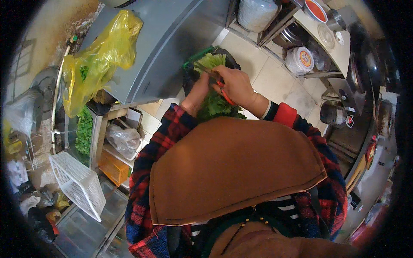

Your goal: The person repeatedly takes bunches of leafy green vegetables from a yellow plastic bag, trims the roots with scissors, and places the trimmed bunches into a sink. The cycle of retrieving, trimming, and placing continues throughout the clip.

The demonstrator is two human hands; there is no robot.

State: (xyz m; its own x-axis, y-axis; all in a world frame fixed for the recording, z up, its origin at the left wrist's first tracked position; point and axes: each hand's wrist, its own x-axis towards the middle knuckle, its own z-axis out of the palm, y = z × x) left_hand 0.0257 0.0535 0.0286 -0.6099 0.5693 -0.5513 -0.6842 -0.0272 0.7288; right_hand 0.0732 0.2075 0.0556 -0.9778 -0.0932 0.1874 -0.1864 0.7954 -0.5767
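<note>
My left hand (199, 93) grips a bunch of leafy greens (214, 106), whose dark leaves hang back toward my body. The pale stem ends (213, 60) point away from me, over a bin lined with a black bag (230, 58). In my right hand (237, 84) is a pair of scissors with red-orange handles (227, 96). Their blades lie across the greens close to my left fingers; whether the blades are apart is hard to tell. The brown apron bib (235, 171) covers part of the view below my hands.
A steel appliance (167, 42) stands ahead on the left, a yellow plastic bag (106, 58) on top. To the left are a white plastic basket (79, 183) and an orange crate (113, 166). Shelving at the right holds a white tub (298, 61); a bowl of red sauce (316, 11) sits above.
</note>
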